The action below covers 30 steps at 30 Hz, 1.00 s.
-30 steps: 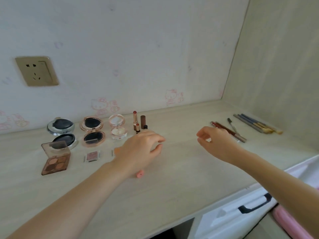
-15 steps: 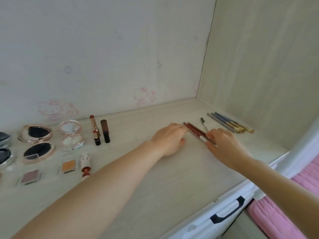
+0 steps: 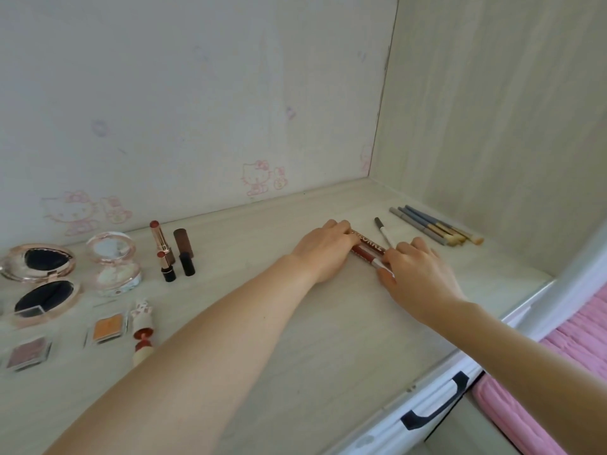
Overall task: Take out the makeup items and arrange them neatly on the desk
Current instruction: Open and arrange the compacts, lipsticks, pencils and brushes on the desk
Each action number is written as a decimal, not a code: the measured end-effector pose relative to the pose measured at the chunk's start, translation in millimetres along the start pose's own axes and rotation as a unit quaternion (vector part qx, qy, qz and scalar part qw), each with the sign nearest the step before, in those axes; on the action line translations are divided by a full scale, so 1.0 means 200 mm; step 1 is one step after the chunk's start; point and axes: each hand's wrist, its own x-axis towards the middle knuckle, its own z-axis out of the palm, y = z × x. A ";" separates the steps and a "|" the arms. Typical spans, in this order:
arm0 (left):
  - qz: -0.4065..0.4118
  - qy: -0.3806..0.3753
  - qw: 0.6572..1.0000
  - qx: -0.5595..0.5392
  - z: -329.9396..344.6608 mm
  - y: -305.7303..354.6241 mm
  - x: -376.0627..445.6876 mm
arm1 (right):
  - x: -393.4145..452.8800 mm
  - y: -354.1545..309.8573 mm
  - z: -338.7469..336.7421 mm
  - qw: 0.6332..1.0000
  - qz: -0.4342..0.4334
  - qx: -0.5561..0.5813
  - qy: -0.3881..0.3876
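Dark-red slim lip pencils [image 3: 367,248] lie together on the pale wood-grain desk [image 3: 328,339], toward two o'clock. The left hand [image 3: 323,249] curls its fingers onto their far ends; the right hand [image 3: 417,274] pinches their near ends. Blue-handled makeup brushes [image 3: 433,224] lie further right, well apart from them.
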 end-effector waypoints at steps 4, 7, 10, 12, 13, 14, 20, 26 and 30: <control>0.004 0.032 0.999 0.001 -0.03 0.00 -0.06 | -0.03 -0.04 -0.03 0.999 -0.019 -0.023 0.023; 0.011 0.044 0.999 0.009 -0.07 -0.01 -0.13 | -0.05 -0.07 -0.07 0.998 -0.033 0.013 0.051; 0.002 0.055 0.998 -0.021 -0.14 -0.02 -0.22 | -0.06 -0.10 -0.12 0.994 -0.043 0.077 0.069; -0.016 0.067 0.996 -0.057 -0.19 -0.04 -0.30 | -0.06 -0.13 -0.15 0.988 -0.042 0.130 0.074; -0.022 0.072 0.995 -0.070 -0.22 -0.05 -0.35 | -0.06 -0.16 -0.17 0.983 -0.040 0.162 0.077; -0.026 0.076 0.993 -0.082 -0.24 -0.06 -0.40 | -0.06 -0.19 -0.18 0.977 -0.035 0.196 0.081; -0.062 0.146 0.975 -0.156 -0.36 -0.15 -0.70 | -0.05 -0.42 -0.27 0.937 -0.019 0.327 0.118; -0.094 0.219 0.953 -0.186 -0.50 -0.23 -1.02 | -0.07 -0.72 -0.39 0.903 -0.045 0.417 0.089; -0.111 0.220 0.952 -0.181 -0.58 -0.28 -1.24 | -0.08 -0.90 -0.43 0.851 -0.032 0.522 0.039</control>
